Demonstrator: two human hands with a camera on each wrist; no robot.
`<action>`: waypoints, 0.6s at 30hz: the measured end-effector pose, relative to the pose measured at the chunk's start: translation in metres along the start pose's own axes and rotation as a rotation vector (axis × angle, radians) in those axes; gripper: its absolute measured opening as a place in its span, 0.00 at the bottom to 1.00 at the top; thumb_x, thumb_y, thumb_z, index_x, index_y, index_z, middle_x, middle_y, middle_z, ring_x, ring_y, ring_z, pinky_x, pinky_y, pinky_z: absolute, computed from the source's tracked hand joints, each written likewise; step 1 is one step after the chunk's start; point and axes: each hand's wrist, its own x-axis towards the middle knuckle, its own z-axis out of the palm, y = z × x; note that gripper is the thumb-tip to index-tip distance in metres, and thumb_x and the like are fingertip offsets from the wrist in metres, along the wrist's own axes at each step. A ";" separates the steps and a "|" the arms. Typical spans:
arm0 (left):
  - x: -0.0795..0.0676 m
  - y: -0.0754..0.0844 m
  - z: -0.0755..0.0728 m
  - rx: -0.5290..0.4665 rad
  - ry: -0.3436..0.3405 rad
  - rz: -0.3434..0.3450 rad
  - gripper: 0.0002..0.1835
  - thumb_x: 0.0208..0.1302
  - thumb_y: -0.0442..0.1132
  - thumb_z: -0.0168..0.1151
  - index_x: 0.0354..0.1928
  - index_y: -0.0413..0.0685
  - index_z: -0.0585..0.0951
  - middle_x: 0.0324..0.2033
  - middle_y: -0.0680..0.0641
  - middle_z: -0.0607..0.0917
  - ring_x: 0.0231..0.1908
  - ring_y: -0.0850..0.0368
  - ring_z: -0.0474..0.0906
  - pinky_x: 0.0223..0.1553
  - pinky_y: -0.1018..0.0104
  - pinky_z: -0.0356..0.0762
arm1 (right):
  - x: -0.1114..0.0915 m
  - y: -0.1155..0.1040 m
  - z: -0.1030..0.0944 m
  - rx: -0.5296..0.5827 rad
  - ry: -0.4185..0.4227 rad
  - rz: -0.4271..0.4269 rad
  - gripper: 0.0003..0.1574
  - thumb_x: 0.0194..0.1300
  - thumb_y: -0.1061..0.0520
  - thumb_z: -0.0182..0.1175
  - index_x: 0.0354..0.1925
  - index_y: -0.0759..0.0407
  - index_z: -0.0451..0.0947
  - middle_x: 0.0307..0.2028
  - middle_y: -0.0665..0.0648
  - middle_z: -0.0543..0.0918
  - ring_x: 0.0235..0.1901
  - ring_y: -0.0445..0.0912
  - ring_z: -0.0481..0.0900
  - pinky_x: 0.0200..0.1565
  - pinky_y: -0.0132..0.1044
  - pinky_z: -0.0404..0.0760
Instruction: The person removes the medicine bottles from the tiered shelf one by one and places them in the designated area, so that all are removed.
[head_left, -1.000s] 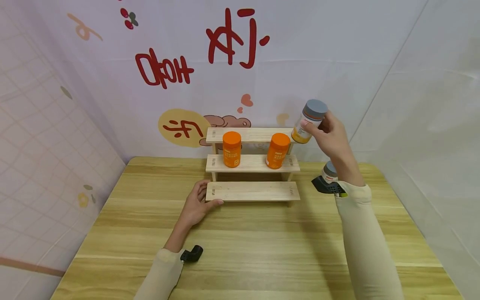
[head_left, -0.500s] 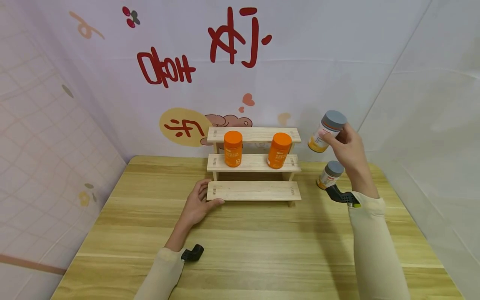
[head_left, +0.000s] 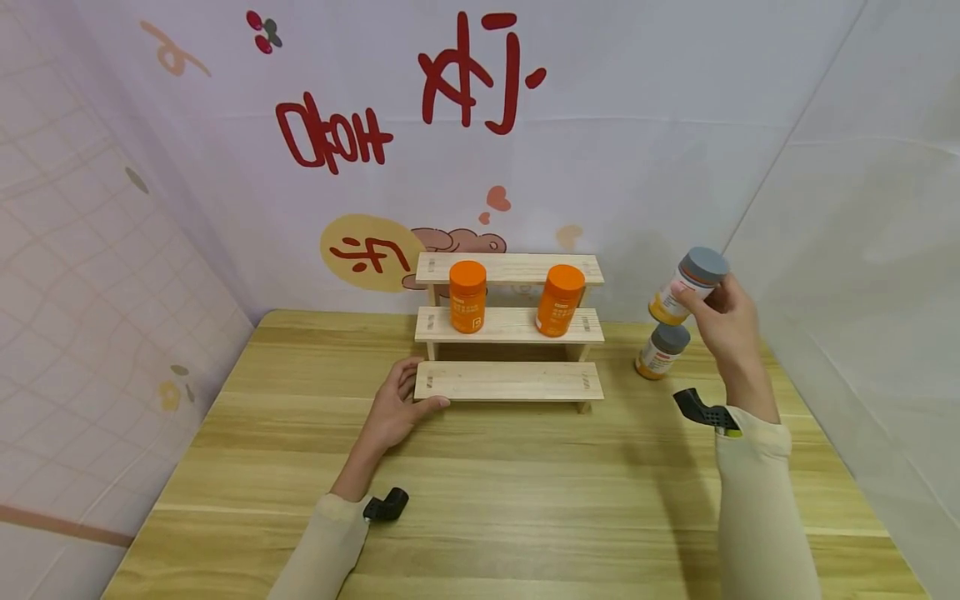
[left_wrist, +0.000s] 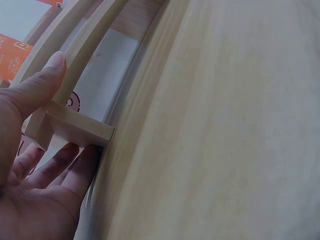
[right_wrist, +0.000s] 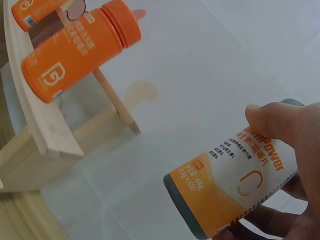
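Observation:
My right hand (head_left: 729, 329) grips a grey-capped vitamin bottle (head_left: 669, 307), white and orange, held tilted in the air to the right of the stand. In the right wrist view, the thumb lies across the label of this bottle (right_wrist: 220, 190). A matching grey-capped bottle (head_left: 658, 358) stands on the table just below. My left hand (head_left: 393, 412) holds the left end of the bottom tier of a three-tier wooden stand (head_left: 510, 381). Its thumb (left_wrist: 56, 62) presses the board while the fingers lie against the leg. Two orange bottles (head_left: 468, 298) (head_left: 560, 304) stand on the middle tier.
The stand's top tier (head_left: 517, 267) backs close to a printed white wall cloth (head_left: 645, 133). The wood-grain table (head_left: 510, 500) extends in front of the stand. Side cloths (head_left: 885, 333) rise along both table sides.
My right hand has carried its bottle right and downward, away from the top tier's right end. The bottle on the table, partly hidden before, shows more fully. My left hand stays put.

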 end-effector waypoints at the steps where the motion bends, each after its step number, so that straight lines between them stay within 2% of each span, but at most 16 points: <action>1: 0.000 0.000 0.000 -0.003 -0.001 -0.001 0.48 0.55 0.39 0.80 0.74 0.45 0.62 0.68 0.41 0.73 0.72 0.44 0.68 0.77 0.50 0.63 | -0.001 0.003 -0.002 -0.004 0.008 0.006 0.37 0.69 0.37 0.64 0.72 0.35 0.67 0.57 0.38 0.77 0.56 0.33 0.74 0.68 0.47 0.69; 7: 0.002 -0.001 0.000 0.004 -0.001 -0.004 0.48 0.55 0.40 0.81 0.74 0.47 0.62 0.68 0.42 0.73 0.72 0.45 0.69 0.76 0.49 0.64 | -0.003 0.018 -0.013 -0.030 0.058 0.013 0.35 0.70 0.39 0.64 0.72 0.37 0.68 0.51 0.32 0.77 0.51 0.30 0.74 0.53 0.30 0.70; 14: 0.001 0.000 0.000 0.009 0.003 -0.001 0.47 0.56 0.39 0.80 0.74 0.47 0.62 0.68 0.41 0.73 0.72 0.45 0.68 0.77 0.49 0.62 | -0.006 0.034 -0.026 -0.006 0.111 0.032 0.35 0.69 0.43 0.66 0.71 0.39 0.70 0.48 0.31 0.78 0.50 0.29 0.75 0.47 0.24 0.71; 18: 0.001 -0.001 0.000 0.003 0.001 0.001 0.47 0.56 0.38 0.80 0.74 0.45 0.62 0.68 0.40 0.73 0.73 0.44 0.68 0.78 0.49 0.60 | -0.008 0.045 -0.036 0.071 0.131 0.046 0.35 0.69 0.46 0.67 0.71 0.41 0.70 0.48 0.32 0.78 0.50 0.30 0.75 0.45 0.21 0.71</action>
